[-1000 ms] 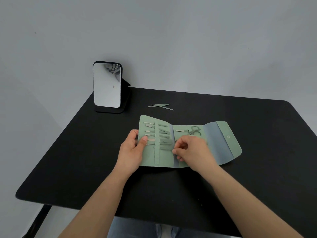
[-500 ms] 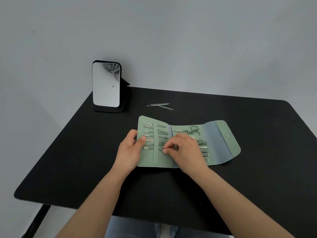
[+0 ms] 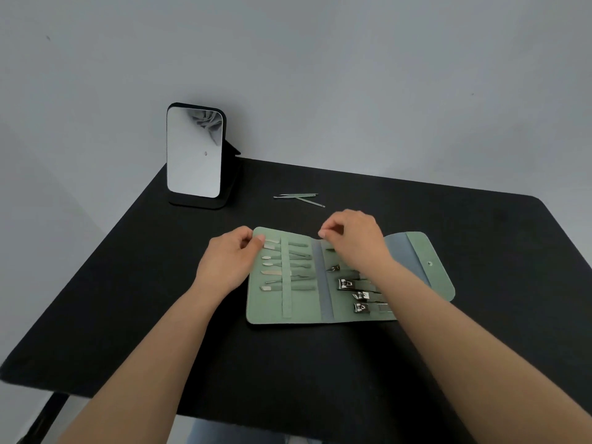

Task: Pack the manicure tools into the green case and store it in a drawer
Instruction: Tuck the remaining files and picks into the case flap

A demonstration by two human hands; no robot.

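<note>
Nearest, two bare forearms reach in over the front edge of the flat black bench (image 3: 128, 299) toward the soft green fold-out fabric case (image 3: 301, 310), which lies opened flat on the bench top. On the case's right panel three shiny steel nail clippers (image 3: 346, 284) sit in a column, partly hidden under the right forearm. On its left panel a row of slim metal manicure tools with green handles (image 3: 288, 267) is tucked under a vertical green strap (image 3: 286, 277). To the right of both panels the rounded closing flap with a small snap button (image 3: 430, 263) lies spread open.

At the case's far left corner the left hand (image 3: 227, 261) rests on the edge, its fingers curled and the thumb pressing down on the fabric beside the topmost tool, so it grips the case there. At the case's far edge, above the middle fold, the right hand (image 3: 352, 241) hovers with its fingers curled and the thumb and forefinger brought together; whether they pinch anything I cannot tell.

Beyond the case, well apart from it, a few loose thin green-handled metal tools (image 3: 299, 199) lie crossed on the bench. Farther back and left of the case stands an upright rectangular mirror on a black stand (image 3: 194, 155), against a plain grey wall (image 3: 352, 75).
</note>
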